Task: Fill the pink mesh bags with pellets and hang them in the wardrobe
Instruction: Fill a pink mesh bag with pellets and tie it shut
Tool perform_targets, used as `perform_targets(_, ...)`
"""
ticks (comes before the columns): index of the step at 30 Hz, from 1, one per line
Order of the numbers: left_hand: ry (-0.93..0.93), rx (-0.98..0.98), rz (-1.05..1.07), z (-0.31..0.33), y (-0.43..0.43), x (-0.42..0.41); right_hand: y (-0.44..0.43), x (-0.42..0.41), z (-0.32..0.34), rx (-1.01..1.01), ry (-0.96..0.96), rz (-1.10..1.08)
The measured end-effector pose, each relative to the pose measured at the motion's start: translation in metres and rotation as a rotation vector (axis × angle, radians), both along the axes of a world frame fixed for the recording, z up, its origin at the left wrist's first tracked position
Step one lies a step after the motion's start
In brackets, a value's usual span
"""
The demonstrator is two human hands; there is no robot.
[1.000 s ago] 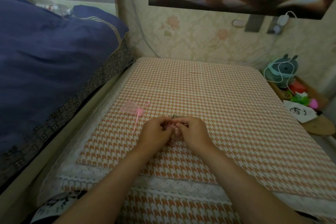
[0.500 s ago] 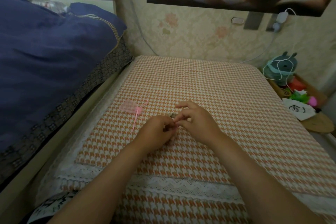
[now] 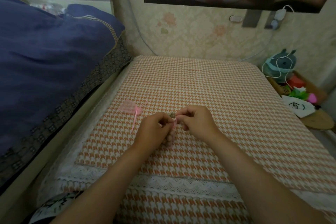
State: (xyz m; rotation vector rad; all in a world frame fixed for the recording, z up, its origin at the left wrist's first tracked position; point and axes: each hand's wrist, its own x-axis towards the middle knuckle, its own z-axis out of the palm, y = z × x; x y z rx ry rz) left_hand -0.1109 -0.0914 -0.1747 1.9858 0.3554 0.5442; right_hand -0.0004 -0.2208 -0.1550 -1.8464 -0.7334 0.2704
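**Q:** Where are the hands, and what are they doing?

**A:** Both hands meet over the middle of a desk covered in an orange-and-white houndstooth cloth with a white lace hem at the near edge. The left hand and the right hand sit close together, fingertips nearly touching. Each grip is pinched: thumb and fingers pressed onto a thin pink drawstring at the neck of a filled mesh bag.

**Q:** Where is that bag?

**A:** It hangs down between the two hands, its lower end resting on the cloth. Round pinkish-beige pellets bulge through the mesh. The left hand hides much of it, so I cannot tell how full it is. A few greyish pellets seem to lie on the cloth just behind the fingertips, though that spot is blurred.

**Q:** Is there another bag?

**A:** Yes. A flat pink mesh bag lies on the cloth to the left of the hands, apart from them, with a pink ribbon trailing toward the viewer.

**Q:** What surrounds the desk?

**A:** A dark blue quilt on the left, floral wallpaper behind, and a teal plush toy on the right.
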Motion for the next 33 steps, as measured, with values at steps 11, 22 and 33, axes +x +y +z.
perform_targets(11,-0.076,0.364,0.109,-0.011,-0.003,0.001,0.006,-0.011,-0.001,0.003,0.509,0.0)
perform_targets(22,-0.169,0.528,0.107,-0.025,-0.001,0.003,0.009,-0.009,-0.007,-0.023,0.825,-0.013)
perform_targets(33,-0.113,0.532,0.14,-0.028,-0.003,0.002,0.004,-0.017,-0.003,-0.088,0.425,-0.06)
